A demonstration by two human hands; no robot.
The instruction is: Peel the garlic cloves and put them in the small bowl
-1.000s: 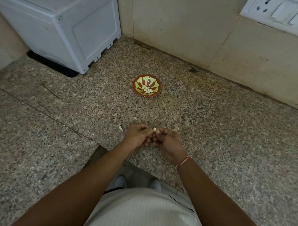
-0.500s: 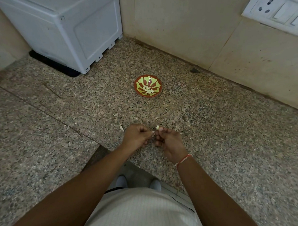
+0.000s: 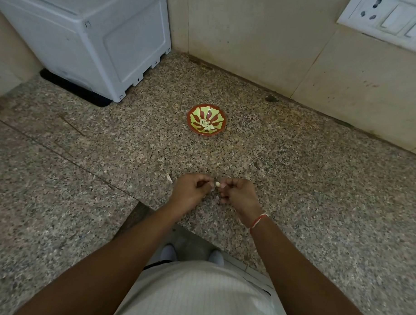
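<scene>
A small pale garlic clove (image 3: 217, 183) sits between my two hands, just above the granite counter. My right hand (image 3: 238, 195) pinches it with curled fingers. My left hand (image 3: 191, 191) has its fingers curled too, with the fingertips right at the clove. Farther back on the counter stands the small red and green bowl (image 3: 194, 114) with several peeled cloves (image 3: 207, 126) in its middle. Both hands are well in front of the bowl.
A scrap of garlic skin (image 3: 169, 178) lies on the counter left of my left hand. A white appliance (image 3: 88, 35) fills the back left corner. Tiled walls close the back, with a switch plate (image 3: 391, 20) at top right. The counter edge (image 3: 139, 206) runs just below my hands.
My hands parted slightly half a second ago, with the clove raised in the right hand, and have come back together around it.
</scene>
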